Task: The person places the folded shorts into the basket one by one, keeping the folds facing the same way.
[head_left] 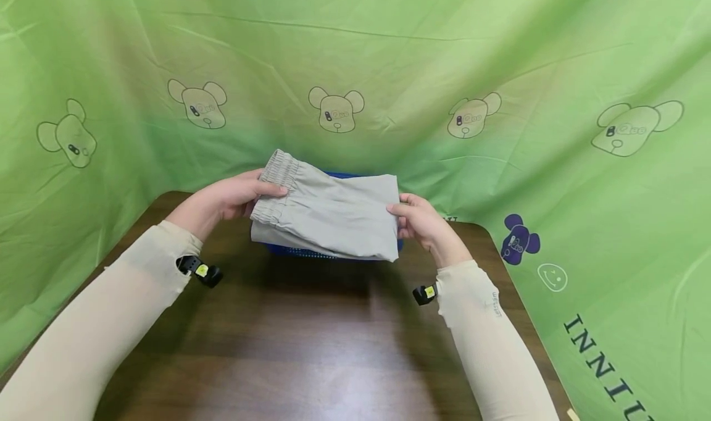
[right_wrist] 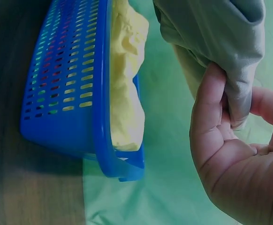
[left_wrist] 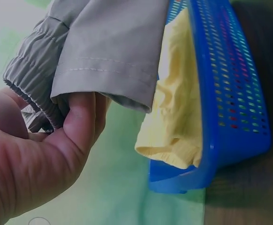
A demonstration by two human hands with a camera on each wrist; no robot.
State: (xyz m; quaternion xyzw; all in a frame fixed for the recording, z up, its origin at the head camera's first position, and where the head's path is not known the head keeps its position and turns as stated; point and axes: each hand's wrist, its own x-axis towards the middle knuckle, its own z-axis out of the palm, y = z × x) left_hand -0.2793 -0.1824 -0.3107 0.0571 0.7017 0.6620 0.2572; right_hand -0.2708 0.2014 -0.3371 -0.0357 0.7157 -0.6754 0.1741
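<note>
Folded grey pants (head_left: 339,214) with a gathered elastic waistband hang level over a blue basket (left_wrist: 239,122), held between my two hands. My left hand (head_left: 239,195) grips the waistband end, thumb on top and fingers beneath. At the other end my right hand (head_left: 424,226) pinches the folded edge between thumb and fingers. Inside the basket lies a yellow garment (left_wrist: 176,103), its top showing above the rim in both wrist views. Red and green colours show through the basket's slots. In the head view the pants hide most of the basket.
The basket stands at the far edge of a brown wooden table (head_left: 311,347). Behind and along the sides hangs a green curtain (head_left: 389,50) printed with bear heads. Each wrist wears a black strap camera (head_left: 208,275).
</note>
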